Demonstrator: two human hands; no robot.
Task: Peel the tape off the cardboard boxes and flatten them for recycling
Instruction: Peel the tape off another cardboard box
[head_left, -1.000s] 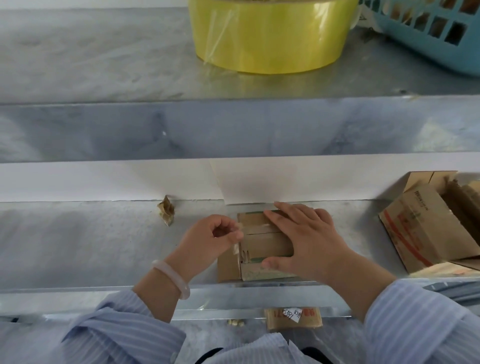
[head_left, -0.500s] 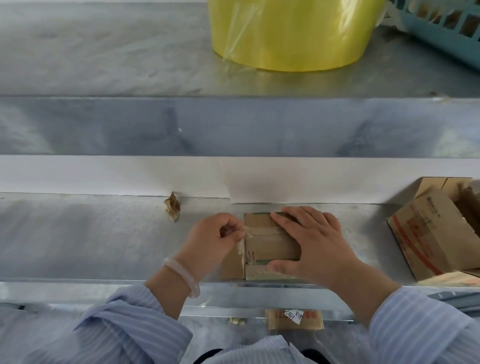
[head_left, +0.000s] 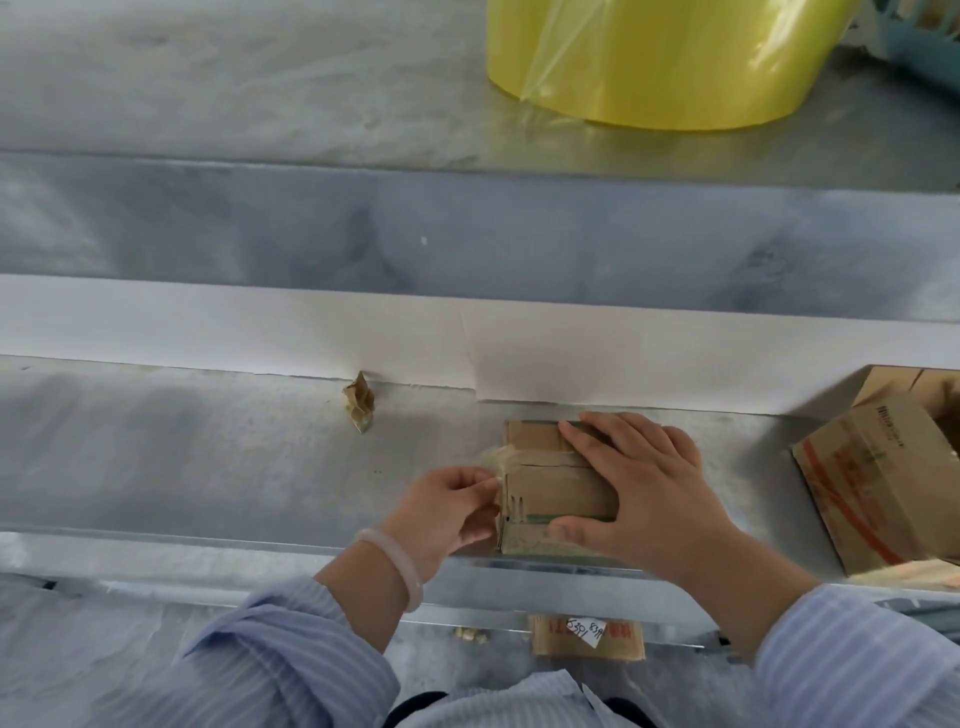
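From the head view, a small box (head_left: 556, 480) sits on the grey surface (head_left: 208, 457), near its front edge and a bit right of the middle. The right hand (head_left: 641, 488) lies flat and wide on top of the box, pressing it down. The left hand (head_left: 447, 512) is closed in a pinch on the loose end of the tape (head_left: 496, 460) at the box's left side. This looks like the peeling step, with the tape only partly off. Next, the left hand likely needs to pull the tape left and up while the right hand keeps the box from sliding. The box's long side seems to run near to far, and the tape strip crosses it left to right. More boxes (head_left: 878, 473) wait at the far right.
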